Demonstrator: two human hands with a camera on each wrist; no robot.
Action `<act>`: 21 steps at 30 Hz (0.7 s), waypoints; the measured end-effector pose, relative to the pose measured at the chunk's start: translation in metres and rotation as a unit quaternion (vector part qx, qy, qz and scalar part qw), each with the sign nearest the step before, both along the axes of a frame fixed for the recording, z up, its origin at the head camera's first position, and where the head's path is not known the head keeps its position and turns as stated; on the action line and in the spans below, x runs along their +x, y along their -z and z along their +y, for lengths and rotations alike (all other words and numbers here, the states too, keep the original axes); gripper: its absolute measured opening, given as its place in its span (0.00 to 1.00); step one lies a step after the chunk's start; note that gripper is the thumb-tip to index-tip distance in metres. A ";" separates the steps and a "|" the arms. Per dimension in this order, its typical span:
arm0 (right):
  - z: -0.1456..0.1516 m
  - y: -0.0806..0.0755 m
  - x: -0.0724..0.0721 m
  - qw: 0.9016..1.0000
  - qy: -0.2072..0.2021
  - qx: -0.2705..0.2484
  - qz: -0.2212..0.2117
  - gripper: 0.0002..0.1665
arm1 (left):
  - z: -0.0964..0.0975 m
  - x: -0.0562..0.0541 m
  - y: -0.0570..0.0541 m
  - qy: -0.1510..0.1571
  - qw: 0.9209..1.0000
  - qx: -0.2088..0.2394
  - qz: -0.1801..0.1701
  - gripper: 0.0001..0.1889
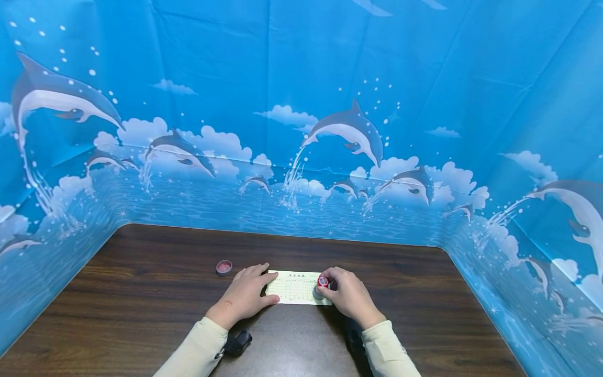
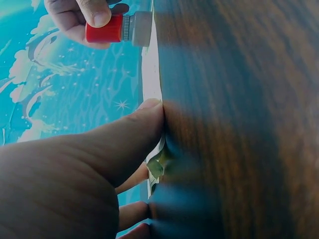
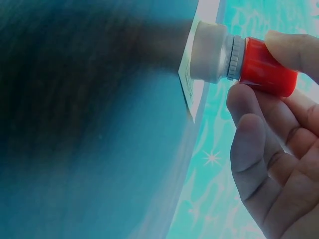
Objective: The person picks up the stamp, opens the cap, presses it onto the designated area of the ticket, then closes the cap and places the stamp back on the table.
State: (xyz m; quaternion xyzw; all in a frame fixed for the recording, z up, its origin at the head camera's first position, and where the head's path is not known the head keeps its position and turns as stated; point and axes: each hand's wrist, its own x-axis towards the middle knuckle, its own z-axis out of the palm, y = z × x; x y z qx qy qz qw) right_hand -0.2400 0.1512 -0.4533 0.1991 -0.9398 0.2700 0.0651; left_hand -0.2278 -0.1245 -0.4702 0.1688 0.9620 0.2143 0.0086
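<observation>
A pale green receipt pad (image 1: 295, 288) with a printed grid lies on the table before me. My left hand (image 1: 248, 293) rests on its left end, thumb along the near edge and fingers spread. In the right hand (image 1: 347, 294) I pinch the red top of a stamp (image 3: 266, 67) between thumb and fingers. The stamp's grey base (image 3: 208, 51) stands against the paper near its right end, as both wrist views show. Its printed face is hidden underneath.
On the dark wood table (image 1: 169, 293), a small round ink pad (image 1: 223, 267) with a reddish inside lies beyond and left of my left hand. A blue curtain (image 1: 226, 199) with dolphins hangs around the table's back and sides. A black wrist strap device (image 1: 238, 343) sits at my left wrist.
</observation>
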 end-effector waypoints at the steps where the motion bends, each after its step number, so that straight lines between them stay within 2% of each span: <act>1: 0.000 0.000 0.000 1.000 0.001 0.000 0.000 0.09 | 0.000 0.000 -0.001 0.001 1.000 0.000 0.000 0.33; 13: 0.000 -0.001 0.001 1.000 0.004 0.001 -0.003 0.08 | -0.001 0.000 0.000 0.002 1.000 0.001 0.001 0.33; 21: 0.001 0.000 0.000 0.999 0.007 -0.024 -0.020 0.07 | -0.001 -0.001 0.002 0.000 1.000 -0.001 0.003 0.32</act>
